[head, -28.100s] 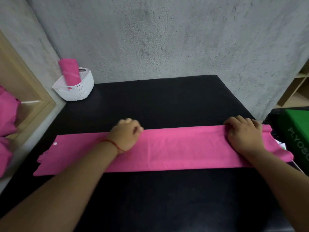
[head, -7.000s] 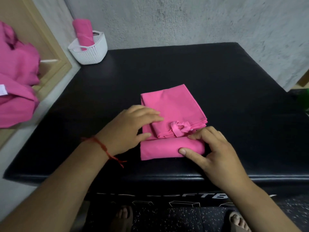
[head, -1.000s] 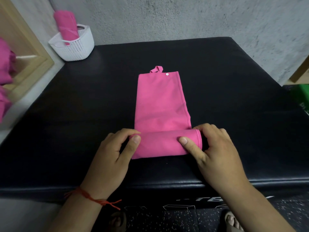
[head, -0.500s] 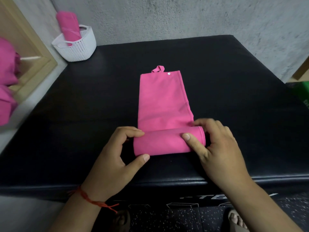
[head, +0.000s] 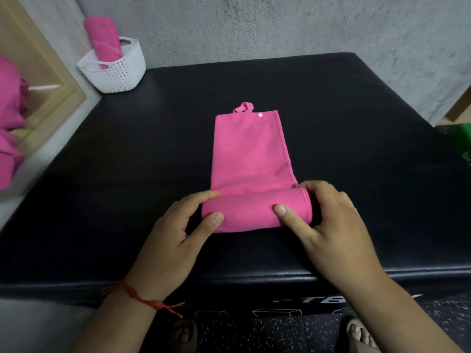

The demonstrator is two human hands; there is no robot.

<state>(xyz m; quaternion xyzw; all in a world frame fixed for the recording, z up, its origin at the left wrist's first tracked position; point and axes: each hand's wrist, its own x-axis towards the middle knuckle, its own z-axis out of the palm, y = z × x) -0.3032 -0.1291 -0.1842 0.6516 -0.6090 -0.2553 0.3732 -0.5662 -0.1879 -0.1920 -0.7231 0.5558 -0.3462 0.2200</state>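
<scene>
Since half a second ago our left grip [head: 175, 240] has brought its thumb up onto the near face of the roll [head: 254, 212]. That roll sits about where it was on the bench [head: 114, 179].

Loose pink cloths [head: 10, 98] lie at the far left edge. A white basket [head: 119, 77] just off the bench's back left corner holds a pink bundle [head: 103, 39] standing on end. Our left grip curls round the roll's left end, forefinger over the top, thumb on the front. The towel [head: 249, 149] lies in the middle of the bench, toward its front edge, as a narrow folded strip running away from us. Our right grip [head: 336, 225] curls round the roll's right end, fingers behind it, thumb pressing the front.

We judge the work roughly a third done. The folding into a strip is finished and the near end is rolled into a firm tube. Most of the strip lies flat and has yet to be rolled up to its far end.

The towel is bright pink, matte and smooth, with few creases. Its far edge carries a small loop [head: 244, 107] and, just right of it, a pale snap [head: 260, 115]. A green box [head: 461, 143] shows at the far right.
</scene>
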